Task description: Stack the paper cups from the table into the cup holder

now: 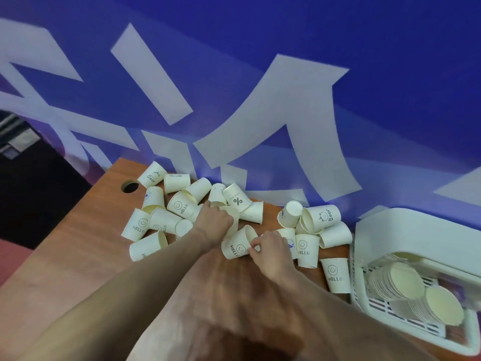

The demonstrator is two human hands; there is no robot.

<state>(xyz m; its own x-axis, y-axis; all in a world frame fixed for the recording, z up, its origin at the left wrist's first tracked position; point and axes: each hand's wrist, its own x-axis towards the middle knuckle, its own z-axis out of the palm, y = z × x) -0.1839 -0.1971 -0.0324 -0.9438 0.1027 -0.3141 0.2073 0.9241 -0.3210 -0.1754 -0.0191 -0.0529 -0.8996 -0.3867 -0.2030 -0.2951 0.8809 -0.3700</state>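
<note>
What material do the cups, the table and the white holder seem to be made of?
Cups: paper, matt cream, with printed faces and words and thin rolled rims.
Table: wood or wood-look laminate, reddish brown with visible grain; which one is unclear.
Holder: probably plastic, smooth glossy white with moulded slots.

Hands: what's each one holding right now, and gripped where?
The right hand pinches the rim of a tipped HELLO cup. The left hand is curled round a plain cup in the pile, fingers on its side wall; the exact contact is hidden.
</note>
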